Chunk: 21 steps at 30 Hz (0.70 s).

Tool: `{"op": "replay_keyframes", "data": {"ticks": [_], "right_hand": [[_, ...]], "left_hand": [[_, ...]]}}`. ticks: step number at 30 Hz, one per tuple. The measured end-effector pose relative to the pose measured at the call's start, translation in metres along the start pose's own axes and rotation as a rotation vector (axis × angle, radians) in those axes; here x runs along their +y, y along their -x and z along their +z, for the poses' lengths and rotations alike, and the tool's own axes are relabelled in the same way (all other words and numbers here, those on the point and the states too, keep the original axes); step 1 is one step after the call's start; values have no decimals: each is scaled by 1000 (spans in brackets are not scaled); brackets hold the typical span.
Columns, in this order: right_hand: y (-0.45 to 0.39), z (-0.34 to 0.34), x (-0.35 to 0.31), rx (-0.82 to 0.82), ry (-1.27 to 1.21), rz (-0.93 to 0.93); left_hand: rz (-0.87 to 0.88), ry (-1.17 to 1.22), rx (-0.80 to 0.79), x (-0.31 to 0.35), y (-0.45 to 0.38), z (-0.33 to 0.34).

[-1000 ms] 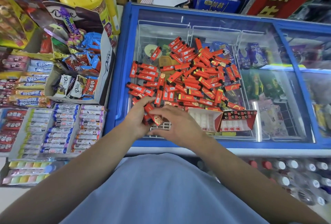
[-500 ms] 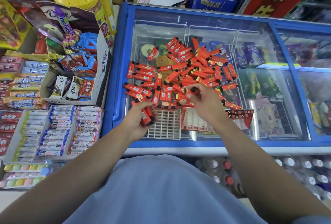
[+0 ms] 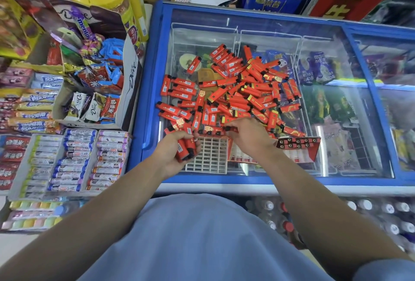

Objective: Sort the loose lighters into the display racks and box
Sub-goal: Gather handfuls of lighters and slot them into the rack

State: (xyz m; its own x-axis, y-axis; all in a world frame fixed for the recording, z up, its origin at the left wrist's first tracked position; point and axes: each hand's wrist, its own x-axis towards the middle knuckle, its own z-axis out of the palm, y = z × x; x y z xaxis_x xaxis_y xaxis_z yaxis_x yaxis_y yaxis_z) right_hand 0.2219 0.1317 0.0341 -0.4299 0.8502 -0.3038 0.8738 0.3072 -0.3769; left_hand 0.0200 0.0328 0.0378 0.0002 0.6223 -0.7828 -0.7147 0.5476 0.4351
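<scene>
Lighters (image 3: 185,148), a red bunch, sit clutched in the left hand (image 3: 174,153) above the white grid rack (image 3: 207,157). Right hand (image 3: 249,134) pinches one lighter at the loose pile's (image 3: 235,92) near edge, beside the red box (image 3: 298,148) on the freezer lid (image 3: 336,33).

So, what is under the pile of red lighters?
The lighters lie on the freezer's glass lid. Through the glass, wire baskets and wrapped ice creams show. What lies directly below the pile is mostly covered.
</scene>
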Motion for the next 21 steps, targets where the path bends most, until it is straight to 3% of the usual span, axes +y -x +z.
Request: {"op": "replay_keyframes", "data": {"ticks": [9,12,14,17,21], "right_hand": [[5,7,-4,-79,162,-26],[16,-11,-21,5,-138,-55],[24,-22,-43,-58,-281,-125],[32,-17,-67,-208,-80,-282],[33,-1,-71,-136,50,-349]], "left_hand": [[-14,-81,-15,-2,5,-2],[-3,-120,-34,-2,6,-5],[0,-117,-51,-2,7,-4],[-7,-97,-42,-3,7,-1],[15,-126,-24,-1,6,-6]]}}
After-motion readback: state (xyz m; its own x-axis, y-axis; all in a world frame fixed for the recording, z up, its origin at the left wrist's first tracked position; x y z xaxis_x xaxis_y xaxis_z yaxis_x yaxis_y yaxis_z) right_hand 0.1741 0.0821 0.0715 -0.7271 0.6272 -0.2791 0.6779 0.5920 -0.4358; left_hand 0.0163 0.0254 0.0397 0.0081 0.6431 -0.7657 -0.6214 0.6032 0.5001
